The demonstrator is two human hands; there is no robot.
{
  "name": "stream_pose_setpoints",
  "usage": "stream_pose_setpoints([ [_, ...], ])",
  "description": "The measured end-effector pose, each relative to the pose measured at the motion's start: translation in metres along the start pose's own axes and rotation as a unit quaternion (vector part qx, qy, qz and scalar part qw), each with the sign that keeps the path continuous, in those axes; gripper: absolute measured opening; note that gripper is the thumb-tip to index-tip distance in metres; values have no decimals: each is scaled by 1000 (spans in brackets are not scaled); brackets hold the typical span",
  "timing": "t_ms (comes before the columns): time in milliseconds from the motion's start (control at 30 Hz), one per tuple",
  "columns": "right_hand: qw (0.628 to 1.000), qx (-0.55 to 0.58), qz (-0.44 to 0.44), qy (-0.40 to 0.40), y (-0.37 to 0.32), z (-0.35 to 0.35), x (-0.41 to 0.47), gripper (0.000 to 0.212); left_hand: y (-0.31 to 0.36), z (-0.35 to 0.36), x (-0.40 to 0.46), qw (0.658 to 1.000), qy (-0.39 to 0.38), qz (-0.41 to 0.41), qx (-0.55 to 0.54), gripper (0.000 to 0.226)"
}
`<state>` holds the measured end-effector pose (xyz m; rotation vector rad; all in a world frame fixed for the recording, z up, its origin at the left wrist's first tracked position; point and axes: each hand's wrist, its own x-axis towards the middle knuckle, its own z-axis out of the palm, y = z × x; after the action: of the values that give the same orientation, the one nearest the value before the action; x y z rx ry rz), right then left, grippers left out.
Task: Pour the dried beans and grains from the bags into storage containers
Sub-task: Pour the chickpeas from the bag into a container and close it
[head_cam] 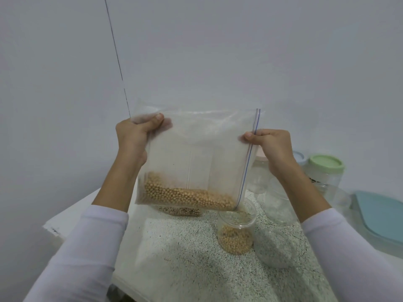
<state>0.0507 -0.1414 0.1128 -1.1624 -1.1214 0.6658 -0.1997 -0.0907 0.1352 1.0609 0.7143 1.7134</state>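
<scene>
I hold a clear zip bag (196, 153) up over the counter, turned on its side with the blue zip strip to the right. Yellow dried beans (187, 196) lie along its lower edge, sloping toward the bottom right corner. That corner sits over the mouth of an open clear jar (236, 227), which holds a layer of the same beans. My left hand (135, 136) pinches the bag's top left corner. My right hand (272, 147) pinches the zip edge on the right.
A second bag of speckled grains (181, 211) lies on the speckled counter (185, 258) behind the held bag. Empty clear jars (273, 247) stand to the right, one with a green lid (326, 163). A teal-lidded box (379, 219) sits at the far right. A wall rises behind.
</scene>
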Motion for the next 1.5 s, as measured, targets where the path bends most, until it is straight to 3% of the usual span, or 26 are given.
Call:
stream_pose_setpoints([
  [133,1000,-4,5,-12,0,0,-3,8,3,-2,1,1000,-12,6,4,26],
  [267,1000,0,8,-16,-1,0,-3,9,3,-3,-2,1000,4,10,15,8],
  [400,1000,6,8,-16,-2,-1,-3,9,4,-3,-3,1000,10,6,11,22],
  [533,999,0,10,-38,0,-4,-3,11,3,2,-7,1000,11,10,14,4],
  [767,1000,-2,-12,-15,6,-6,1,13,5,4,-13,999,31,10,17,13],
  [867,999,-9,-9,-29,9,-6,2,10,6,6,-15,999,2,8,40,4],
  [1167,1000,10,-14,-9,13,-7,8,12,8,7,-16,998,9,14,60,5],
  [1300,998,5,-15,-69,8,-8,7,8,8,5,-16,998,60,11,28,10],
  [1400,1000,11,-4,-23,13,-8,8,10,9,8,-20,998,15,11,58,4],
  [1500,999,13,1,-37,14,-10,8,10,13,11,-19,997,15,18,69,6],
])
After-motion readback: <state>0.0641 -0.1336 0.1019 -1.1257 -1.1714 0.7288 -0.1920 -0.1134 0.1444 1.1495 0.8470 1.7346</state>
